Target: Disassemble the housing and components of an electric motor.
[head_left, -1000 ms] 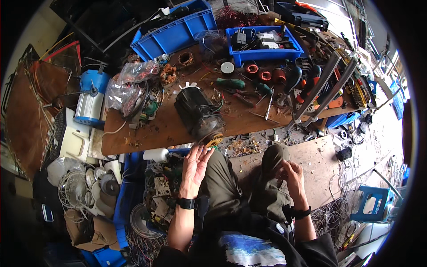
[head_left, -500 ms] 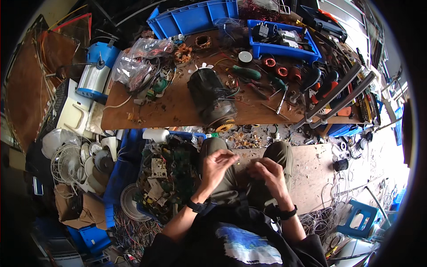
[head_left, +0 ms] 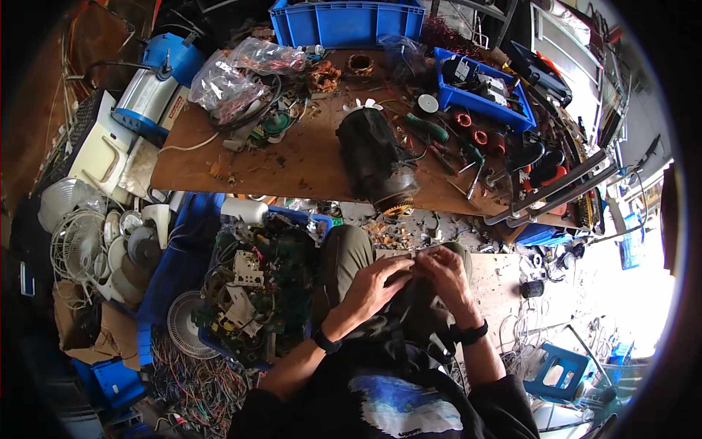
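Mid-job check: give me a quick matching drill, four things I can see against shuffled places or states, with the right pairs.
Things:
1. Left hand and right hand
2. Dark motor
3. Clear plastic bag
4. Stool

Places or states:
A. Blue, at the lower right of the view
B. Close together, fingers bent
C. On the left part of the brown table
D. With a yellow ring-shaped part at its near end

Right pairs: 1-B, 2-D, 3-C, 4-A.
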### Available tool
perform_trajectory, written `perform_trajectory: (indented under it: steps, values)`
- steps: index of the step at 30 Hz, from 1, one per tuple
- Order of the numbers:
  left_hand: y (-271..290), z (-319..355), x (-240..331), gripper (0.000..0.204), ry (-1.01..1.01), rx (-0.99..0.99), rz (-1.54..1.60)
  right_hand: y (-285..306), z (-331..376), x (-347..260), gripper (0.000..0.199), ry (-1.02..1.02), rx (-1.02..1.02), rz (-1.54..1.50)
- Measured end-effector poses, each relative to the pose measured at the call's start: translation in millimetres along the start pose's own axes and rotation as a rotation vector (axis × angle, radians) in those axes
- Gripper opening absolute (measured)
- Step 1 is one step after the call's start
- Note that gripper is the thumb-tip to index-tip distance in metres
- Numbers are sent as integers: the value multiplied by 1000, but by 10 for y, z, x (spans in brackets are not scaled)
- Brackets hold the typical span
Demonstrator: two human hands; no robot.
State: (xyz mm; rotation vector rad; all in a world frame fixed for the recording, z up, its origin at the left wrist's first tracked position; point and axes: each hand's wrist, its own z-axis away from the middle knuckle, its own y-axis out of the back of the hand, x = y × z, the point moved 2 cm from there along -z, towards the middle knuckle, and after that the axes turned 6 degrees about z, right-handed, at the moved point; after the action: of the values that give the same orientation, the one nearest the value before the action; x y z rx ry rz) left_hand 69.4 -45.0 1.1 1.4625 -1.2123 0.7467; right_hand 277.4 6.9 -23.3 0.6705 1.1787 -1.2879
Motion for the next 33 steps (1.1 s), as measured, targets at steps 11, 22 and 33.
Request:
perform_trajectory:
  steps: [11,22,33]
  values:
    - [323,338,-231,27,-57,-7,36,42,-1382,-1364,21,548,335,608]
    - [710,382,-191,22,5,64,53,-78,-1312,-1632,36,600,403,662]
    - [1392,-967,324,16,-342,292,-239,-922,-495,-637,83,118,41,39]
